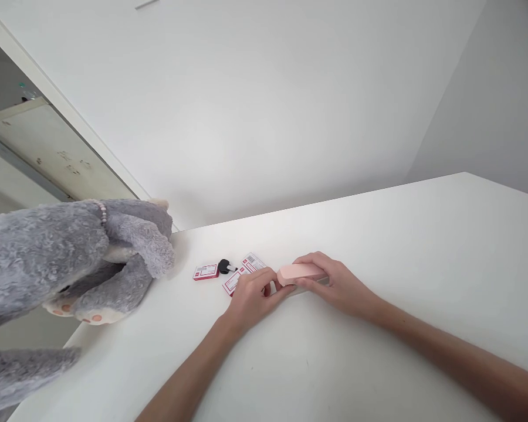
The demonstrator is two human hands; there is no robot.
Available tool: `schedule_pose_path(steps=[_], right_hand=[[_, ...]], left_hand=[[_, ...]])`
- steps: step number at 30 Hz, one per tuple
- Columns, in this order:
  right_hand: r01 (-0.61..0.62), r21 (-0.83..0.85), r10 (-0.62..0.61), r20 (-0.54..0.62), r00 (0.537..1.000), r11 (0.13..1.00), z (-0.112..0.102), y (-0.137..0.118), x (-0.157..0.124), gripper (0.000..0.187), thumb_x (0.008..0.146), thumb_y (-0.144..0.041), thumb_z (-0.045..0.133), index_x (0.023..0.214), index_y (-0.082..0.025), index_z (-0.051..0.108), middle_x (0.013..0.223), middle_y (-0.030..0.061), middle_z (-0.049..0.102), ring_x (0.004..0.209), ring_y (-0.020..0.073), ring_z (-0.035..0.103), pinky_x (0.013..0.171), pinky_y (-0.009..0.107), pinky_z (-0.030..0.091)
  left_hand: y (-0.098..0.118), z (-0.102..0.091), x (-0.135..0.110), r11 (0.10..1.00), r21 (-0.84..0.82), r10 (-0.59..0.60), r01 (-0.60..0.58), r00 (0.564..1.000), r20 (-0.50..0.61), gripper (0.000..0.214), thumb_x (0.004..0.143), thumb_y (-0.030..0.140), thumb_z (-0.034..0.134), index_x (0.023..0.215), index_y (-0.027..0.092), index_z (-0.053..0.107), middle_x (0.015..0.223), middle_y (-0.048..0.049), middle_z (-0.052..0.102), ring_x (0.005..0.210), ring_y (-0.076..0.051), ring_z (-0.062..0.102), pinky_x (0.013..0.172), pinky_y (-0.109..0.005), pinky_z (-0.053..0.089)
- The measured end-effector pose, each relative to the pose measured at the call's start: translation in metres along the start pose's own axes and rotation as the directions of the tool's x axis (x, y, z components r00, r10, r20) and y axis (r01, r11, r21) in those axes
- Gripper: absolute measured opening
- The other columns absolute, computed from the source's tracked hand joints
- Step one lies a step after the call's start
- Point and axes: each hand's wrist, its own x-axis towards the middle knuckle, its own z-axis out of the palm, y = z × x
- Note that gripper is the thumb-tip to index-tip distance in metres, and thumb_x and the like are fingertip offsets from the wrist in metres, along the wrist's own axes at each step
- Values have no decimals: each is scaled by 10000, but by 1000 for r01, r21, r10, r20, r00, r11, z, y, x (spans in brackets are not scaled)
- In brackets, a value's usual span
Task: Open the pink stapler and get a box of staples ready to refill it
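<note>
- Head view: the pink case (298, 271) is grasped in the right hand's (334, 282) grip over the worktop (378, 234); the left hand (256, 293) is set at its end, its grip unclear.
- Handling of the case seems underway; steadying is probably called for.
- The case's underside is hidden.

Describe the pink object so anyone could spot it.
On the white table, find the printed boxes right of the grey plush toy. Further right, the right hand holds the pink object. Its long, plain pink top lacks the boxes' red-and-white print.
</note>
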Motion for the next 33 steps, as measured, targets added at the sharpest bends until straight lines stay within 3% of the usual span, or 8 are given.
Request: schedule_pose_path(steps=[15,26,33], right_hand=[[-63,95,58,56,997,994,-5,-7,0,362,954,-576,625,1206,-318,651,1243,51,694,1053,265,667,855,414,563],[-49,207,26,109,994,977,-7,-12,-1,356,961,-576,624,1192,-306,651,1168,35,705,1029,249,670,837,368,557],[-113,288,84,110,990,951,-11,-20,-2,442,923,-651,650,1191,-299,665,1127,41,700,980,236,668,805,348,547]], left_hand=[[-2,1,-1,998,-10,-69,70,995,70,449,930,416,707,655,190,433,608,58,468,546,-76,364,505,-239,264],[5,-3,2,989,-20,-138,143,974,180,284,902,390,719,758,191,577,640,53,552,540,-75,422,507,-223,296],[3,-3,1,997,2,-78,79,978,192,140,930,359,699,938,220,707,616,66,521,552,-82,448,532,-222,313]])
